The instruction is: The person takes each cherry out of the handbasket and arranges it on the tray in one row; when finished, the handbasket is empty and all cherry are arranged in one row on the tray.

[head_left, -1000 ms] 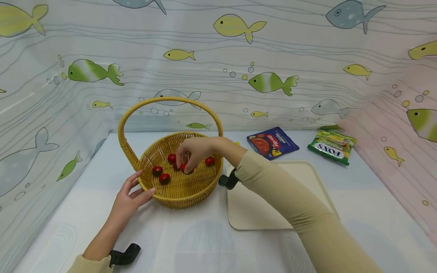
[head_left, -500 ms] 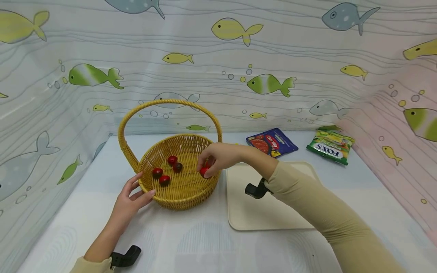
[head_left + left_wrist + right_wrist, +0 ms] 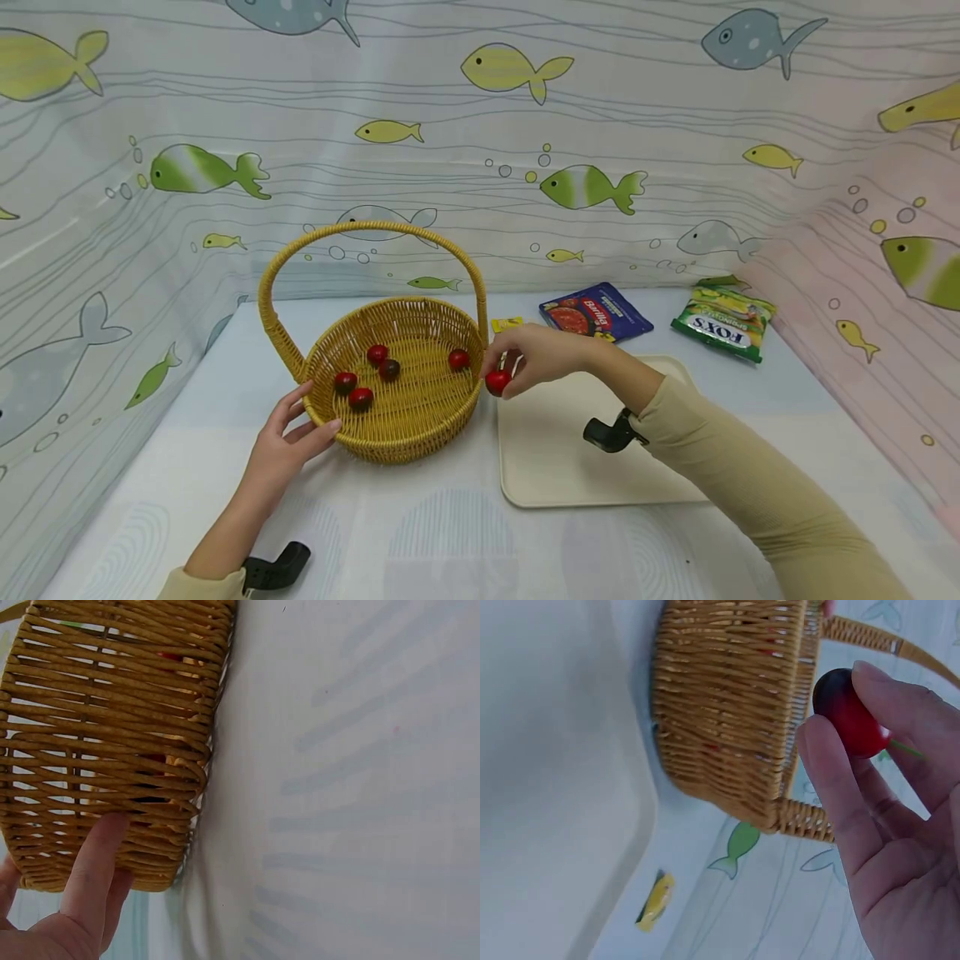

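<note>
Five small red fruits show in the head view: four lie inside the basket [image 3: 390, 379], and a fifth fruit [image 3: 497, 382] hangs outside its right rim, pinched between the thumb and fingers [image 3: 832, 787] of the right hand [image 3: 536, 357]. A second ago this hand reached down among the fruits on the basket floor; half a second ago it carried one fruit just inside the right wall. Now the fruit has cleared the rim and sits above the near-left corner of the tray [image 3: 570, 467], which lies on the bench [image 3: 450, 542] just right of the basket. The lift out of the basket thus looks complete, and the fruit is over the tray but not yet set down.

Left hand [image 3: 288, 437]: fingers straight and relaxed, resting against the basket's front-left wall, unchanged over the last second; the left wrist view shows one finger [image 3: 94, 862] touching the weave, steadying it rather than gripping it.

Remaining contents: three fruits grouped left of the basket's centre, one alone near the right wall. Behind and right of the basket lie a small yellow packet [image 3: 507, 324], a blue pouch [image 3: 596, 312] and a green bag [image 3: 723, 323].
</note>
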Tool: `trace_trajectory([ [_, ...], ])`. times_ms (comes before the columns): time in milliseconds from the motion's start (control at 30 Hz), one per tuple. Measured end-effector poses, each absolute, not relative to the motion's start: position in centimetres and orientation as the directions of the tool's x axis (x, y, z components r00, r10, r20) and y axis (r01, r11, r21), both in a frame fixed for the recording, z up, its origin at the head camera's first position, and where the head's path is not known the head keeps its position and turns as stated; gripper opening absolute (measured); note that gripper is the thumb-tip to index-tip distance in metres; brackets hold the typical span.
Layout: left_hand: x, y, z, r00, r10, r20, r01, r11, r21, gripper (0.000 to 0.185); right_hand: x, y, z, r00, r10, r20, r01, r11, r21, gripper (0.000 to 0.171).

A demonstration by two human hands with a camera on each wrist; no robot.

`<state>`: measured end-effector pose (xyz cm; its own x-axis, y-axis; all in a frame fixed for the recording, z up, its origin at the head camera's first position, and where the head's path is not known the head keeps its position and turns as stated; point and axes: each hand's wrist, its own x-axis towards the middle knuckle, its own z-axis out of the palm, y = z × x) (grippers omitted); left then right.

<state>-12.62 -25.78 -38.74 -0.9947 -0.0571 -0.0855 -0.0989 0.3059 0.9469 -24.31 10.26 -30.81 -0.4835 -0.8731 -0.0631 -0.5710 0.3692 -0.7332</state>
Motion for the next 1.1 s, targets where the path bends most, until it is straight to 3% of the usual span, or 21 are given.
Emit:
trace_trajectory([
  [633, -12.6, -25.8, -38.6, -0.995, -0.056, -0.084, -0.097, 0.299, 0.949, 0.080, -24.2, 14.8, -36.6, -0.588, -0.797, -0.139, -0.411, 0.443, -0.797, 0.029],
  [1100, -12.7, -25.8, -38.8, -0.994, -0.058, -0.092, -0.105, 0.285, 0.953, 0.080, -25.9, 15.6, -39.5, -0.617, -0.775, -0.136, -0.410, 0.465, -0.785, 0.027],
])
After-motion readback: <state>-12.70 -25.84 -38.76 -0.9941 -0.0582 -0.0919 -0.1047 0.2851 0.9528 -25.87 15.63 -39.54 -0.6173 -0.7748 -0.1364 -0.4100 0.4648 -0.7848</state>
